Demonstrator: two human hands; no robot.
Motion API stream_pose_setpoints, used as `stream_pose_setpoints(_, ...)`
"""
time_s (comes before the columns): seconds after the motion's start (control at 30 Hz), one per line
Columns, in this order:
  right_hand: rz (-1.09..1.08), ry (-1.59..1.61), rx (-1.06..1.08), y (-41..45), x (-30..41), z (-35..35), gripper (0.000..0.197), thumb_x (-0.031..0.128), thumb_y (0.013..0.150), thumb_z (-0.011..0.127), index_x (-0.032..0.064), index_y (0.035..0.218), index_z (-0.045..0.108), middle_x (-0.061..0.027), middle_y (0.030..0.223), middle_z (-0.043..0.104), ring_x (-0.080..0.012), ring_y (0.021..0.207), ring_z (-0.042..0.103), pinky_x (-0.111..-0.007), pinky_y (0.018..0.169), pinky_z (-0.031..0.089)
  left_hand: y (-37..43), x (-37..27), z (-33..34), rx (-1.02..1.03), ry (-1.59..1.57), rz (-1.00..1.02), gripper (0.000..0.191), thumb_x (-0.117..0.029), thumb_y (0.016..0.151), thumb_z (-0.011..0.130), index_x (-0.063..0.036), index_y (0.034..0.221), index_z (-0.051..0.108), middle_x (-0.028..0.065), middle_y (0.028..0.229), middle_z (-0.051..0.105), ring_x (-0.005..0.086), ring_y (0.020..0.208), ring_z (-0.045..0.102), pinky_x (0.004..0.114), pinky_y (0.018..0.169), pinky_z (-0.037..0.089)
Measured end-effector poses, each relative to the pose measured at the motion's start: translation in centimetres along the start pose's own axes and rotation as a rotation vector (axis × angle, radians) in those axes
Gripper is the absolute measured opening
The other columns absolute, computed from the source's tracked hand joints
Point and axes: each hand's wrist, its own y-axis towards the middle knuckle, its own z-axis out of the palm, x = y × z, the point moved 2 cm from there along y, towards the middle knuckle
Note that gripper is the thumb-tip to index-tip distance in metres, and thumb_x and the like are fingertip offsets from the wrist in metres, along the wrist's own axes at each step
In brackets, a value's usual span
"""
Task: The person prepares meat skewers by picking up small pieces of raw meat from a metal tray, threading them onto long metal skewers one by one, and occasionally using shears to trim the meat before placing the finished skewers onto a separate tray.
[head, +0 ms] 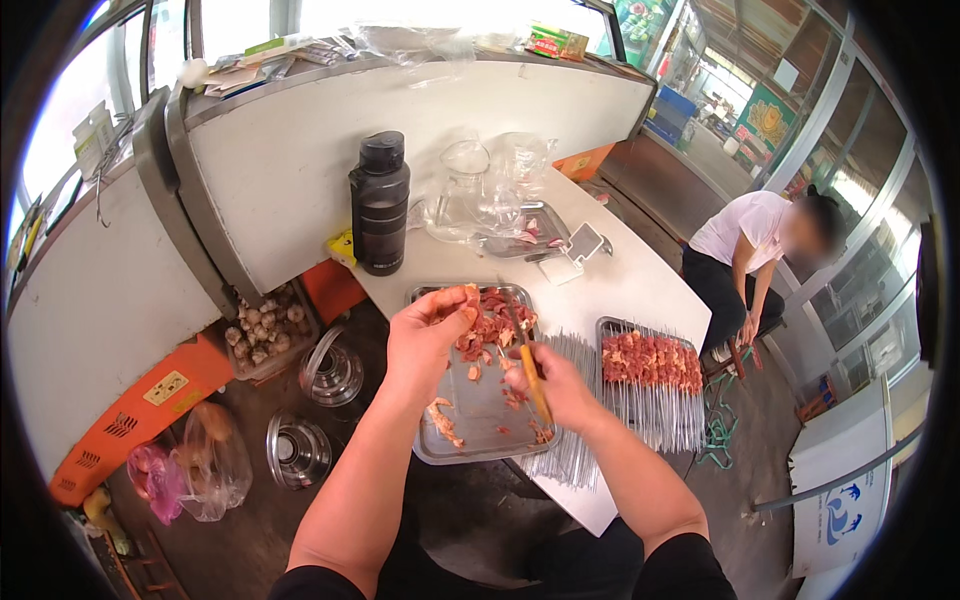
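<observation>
My left hand (431,326) holds a piece of raw meat (470,300) between thumb and fingers, above the upper left of a metal tray (480,409). In my right hand (559,382) is a knife with a yellow handle (534,382), its narrow blade slanting up and left over the tray. Raw meat chunks (491,326) lie heaped at the tray's far end, with scraps nearer me. Bare metal skewers (566,450) lie in a bundle right of the tray. Further right, a second tray (606,326) holds rows of meat threaded on skewers (651,358).
A dark bottle (381,206), clear plastic bags (472,187), a small tray with onion pieces (555,217) and a phone stand (585,244) occupy the table's back. A seated person (742,255) leans forward at right. Garlic bulbs (259,330) and metal bowls (298,450) are at lower left.
</observation>
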Motion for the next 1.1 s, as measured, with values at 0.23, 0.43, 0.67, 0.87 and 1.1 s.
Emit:
stream_pose_setpoints(0.23,-0.161,-0.352,-0.04,-2.6,2.5,0.5,0.067,0.052,0.079,0.078,0.0022,0.119,0.058,-0.0139,0.103,0.06,-0.0274,0.094,0.064,-0.038,0.082,0.051,-1.2,-0.1,1.8,0.035,0.092,0.0,0.019,-0.002,0.084,0.07,-0.0039,0.103,0.068,-0.0008,0.088,0.07,0.0044,0.073,0.062,0.02,0.051,0.04)
stream_pose_setpoints(0.43,-0.141,-0.542,-0.104,-2.9,1.7,-0.3,0.073,0.061,0.077,0.075,0.0031,0.118,0.058,-0.018,0.111,0.059,-0.0341,0.097,0.064,-0.043,0.084,0.051,-1.2,0.5,2.1,0.068,0.131,0.005,0.014,-0.003,0.083,0.07,-0.0052,0.096,0.067,-0.0012,0.086,0.07,0.0033,0.071,0.062,0.02,0.051,0.038)
stream_pose_setpoints(0.67,-0.111,-0.697,-0.085,-3.4,3.0,-0.5,0.071,0.063,0.077,0.072,0.0017,0.11,0.059,-0.0195,0.107,0.064,-0.0392,0.097,0.064,-0.046,0.084,0.05,-0.5,1.4,1.5,0.131,0.083,-0.101,0.01,0.003,0.083,0.07,0.0003,0.092,0.065,0.0045,0.083,0.068,0.01,0.072,0.062,0.024,0.066,0.051)
stream_pose_setpoints(0.87,-0.255,-0.737,-0.178,-3.5,1.6,-0.5,0.067,0.063,0.076,0.074,0.0002,0.093,0.059,-0.0175,0.08,0.06,-0.0386,0.077,0.061,-0.045,0.068,0.048,-0.7,1.5,2.0,0.122,0.009,-0.151,0.008,0.002,0.082,0.069,-0.0006,0.087,0.064,0.0043,0.083,0.067,0.0129,0.074,0.064,0.026,0.068,0.051)
stream_pose_setpoints(1.1,-0.255,-0.75,-0.21,-4.1,2.4,-0.6,0.066,0.067,0.075,0.071,0.0028,0.088,0.06,-0.0166,0.08,0.064,-0.0389,0.078,0.063,-0.045,0.067,0.049,-0.9,1.8,2.1,0.091,-0.083,-0.202,0.011,0.002,0.081,0.067,-0.0038,0.088,0.061,0.004,0.081,0.066,0.0128,0.071,0.064,0.026,0.057,0.045)
